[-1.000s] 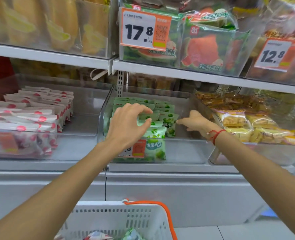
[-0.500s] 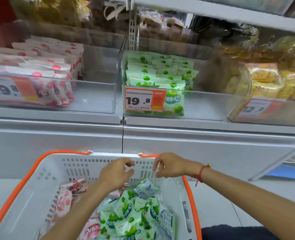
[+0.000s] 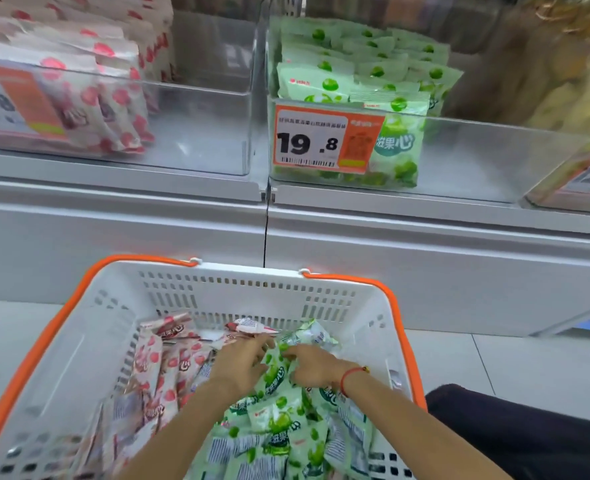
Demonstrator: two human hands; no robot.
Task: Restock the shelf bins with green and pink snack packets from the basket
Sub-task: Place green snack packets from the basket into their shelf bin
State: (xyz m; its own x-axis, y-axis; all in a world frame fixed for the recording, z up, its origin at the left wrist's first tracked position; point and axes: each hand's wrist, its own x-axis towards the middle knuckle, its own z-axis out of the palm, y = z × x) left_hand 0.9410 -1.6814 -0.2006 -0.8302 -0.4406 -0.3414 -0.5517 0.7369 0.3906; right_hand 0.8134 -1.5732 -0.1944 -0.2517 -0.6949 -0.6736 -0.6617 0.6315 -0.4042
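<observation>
While both hands reach into the basket [image 3: 217, 292], left hand [image 3: 243, 362] and right hand [image 3: 312, 367] pinching one green packet [image 3: 274, 370] between them, pink packets [image 3: 162, 362] left of the hands, bins [image 3: 459, 133] above.

An orange price tag [image 3: 324, 140] reading 19.8; yellow packets [image 3: 563, 88] fill the rightmost bin.

floor [image 3: 494, 368]: pale tiles | shelf base [image 3: 425, 271]: plain grey panels | light: even, bright
</observation>
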